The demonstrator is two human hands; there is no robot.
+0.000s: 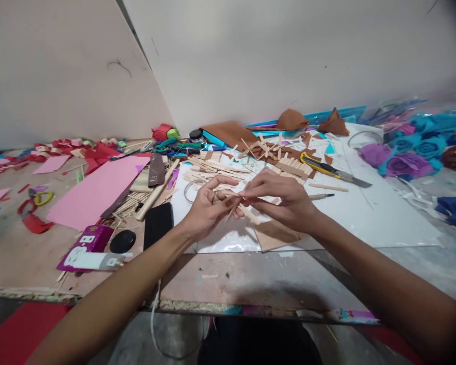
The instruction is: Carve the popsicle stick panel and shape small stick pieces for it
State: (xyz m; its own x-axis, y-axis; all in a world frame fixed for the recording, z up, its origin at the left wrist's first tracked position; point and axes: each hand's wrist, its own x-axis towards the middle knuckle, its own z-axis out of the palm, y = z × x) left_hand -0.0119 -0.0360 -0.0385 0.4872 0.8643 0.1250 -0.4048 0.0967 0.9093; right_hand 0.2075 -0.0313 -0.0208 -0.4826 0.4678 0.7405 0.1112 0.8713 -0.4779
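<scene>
My left hand [213, 204] and my right hand [279, 197] meet above a white sheet on the table. Between their fingertips they pinch a small joined piece of craft sticks [250, 214], partly hidden by the fingers. One pale stick slants down to the right from under them, and a thinner one points down to the left. A ring sits on a finger of my left hand. Just below the right hand lies a flat brown wooden piece [275, 236]. Behind the hands are loose craft sticks [216, 170] and a roll of tape [192, 191].
A yellow box cutter [336, 171] lies blade out at right. Pink sheets [95, 190], a black phone [158, 225], a purple power strip [99, 235] and scissors [34, 213] are at left. Paper flowers [410, 165] fill the right back. A wall [289, 56] stands behind.
</scene>
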